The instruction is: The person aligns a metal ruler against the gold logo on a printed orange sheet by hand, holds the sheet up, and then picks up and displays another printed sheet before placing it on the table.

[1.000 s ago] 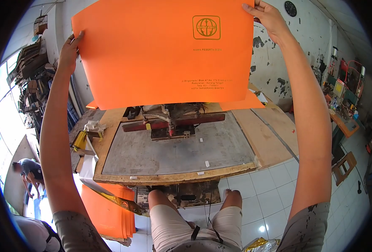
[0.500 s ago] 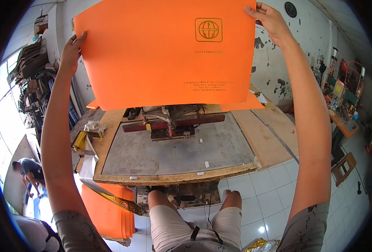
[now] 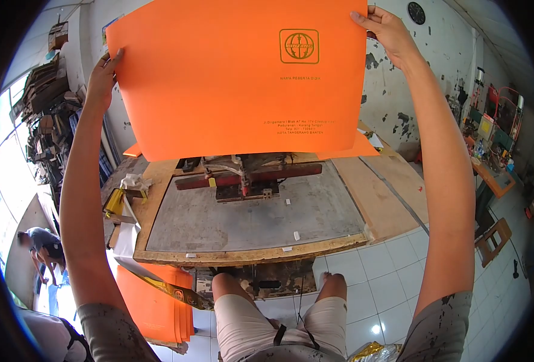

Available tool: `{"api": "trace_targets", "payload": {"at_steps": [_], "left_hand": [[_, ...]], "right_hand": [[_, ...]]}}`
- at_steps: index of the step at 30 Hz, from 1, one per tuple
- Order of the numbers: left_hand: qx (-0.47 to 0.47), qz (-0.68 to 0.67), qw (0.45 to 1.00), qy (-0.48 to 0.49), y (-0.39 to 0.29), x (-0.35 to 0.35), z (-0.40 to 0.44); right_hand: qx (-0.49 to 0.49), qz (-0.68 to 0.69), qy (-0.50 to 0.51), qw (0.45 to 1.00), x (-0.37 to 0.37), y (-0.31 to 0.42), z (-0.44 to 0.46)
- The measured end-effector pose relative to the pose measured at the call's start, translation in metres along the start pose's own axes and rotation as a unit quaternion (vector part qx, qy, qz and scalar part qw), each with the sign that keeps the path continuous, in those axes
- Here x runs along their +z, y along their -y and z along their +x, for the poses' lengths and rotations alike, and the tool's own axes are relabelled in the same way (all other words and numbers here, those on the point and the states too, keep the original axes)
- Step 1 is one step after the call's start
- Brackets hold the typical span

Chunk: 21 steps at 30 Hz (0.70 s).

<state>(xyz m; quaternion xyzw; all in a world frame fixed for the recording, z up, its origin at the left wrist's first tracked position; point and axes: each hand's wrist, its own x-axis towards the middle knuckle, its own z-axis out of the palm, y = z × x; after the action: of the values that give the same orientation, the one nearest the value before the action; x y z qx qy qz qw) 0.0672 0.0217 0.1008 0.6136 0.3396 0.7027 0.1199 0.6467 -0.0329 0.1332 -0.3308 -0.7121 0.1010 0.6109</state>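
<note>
- The left hand (image 3: 104, 71) has its grip closed on the left edge of an orange sheet (image 3: 212, 84).
- The right hand (image 3: 388, 33) pinches the sheet's right edge, high up.
- The sheet hangs in the air over the worktop (image 3: 378, 208), its gold emblem (image 3: 299, 46) and lettering facing the person.
- Below it I see a grey plate (image 3: 243, 226) with small white pieces (image 3: 296, 236) on it.
- More orange sheets (image 3: 149, 311) are stacked low, left.
- Farther left, another person (image 3: 45, 242) bends over.
</note>
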Motion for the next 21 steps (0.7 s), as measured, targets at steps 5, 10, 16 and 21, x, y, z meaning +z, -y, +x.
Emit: {"api": "trace_targets", "payload": {"at_steps": [5,10,16,21], "left_hand": [[0.001,0.0,1.0,-0.002,0.001,0.001,-0.004],[0.003,0.01,1.0,-0.003,0.0,0.001,-0.008],[-0.002,0.009,1.0,-0.016,0.003,-0.001,-0.009],[0.001,0.008,1.0,0.001,0.005,-0.008,-0.015]], "right_hand": [[0.007,-0.005,-0.008,1.0,0.003,0.004,-0.005],[-0.095,-0.074,0.014,0.993,-0.01,-0.033,0.009],[-0.083,-0.067,0.026,0.994,-0.012,-0.034,0.008],[-0.059,-0.056,0.029,0.996,-0.008,-0.031,0.0]]}}
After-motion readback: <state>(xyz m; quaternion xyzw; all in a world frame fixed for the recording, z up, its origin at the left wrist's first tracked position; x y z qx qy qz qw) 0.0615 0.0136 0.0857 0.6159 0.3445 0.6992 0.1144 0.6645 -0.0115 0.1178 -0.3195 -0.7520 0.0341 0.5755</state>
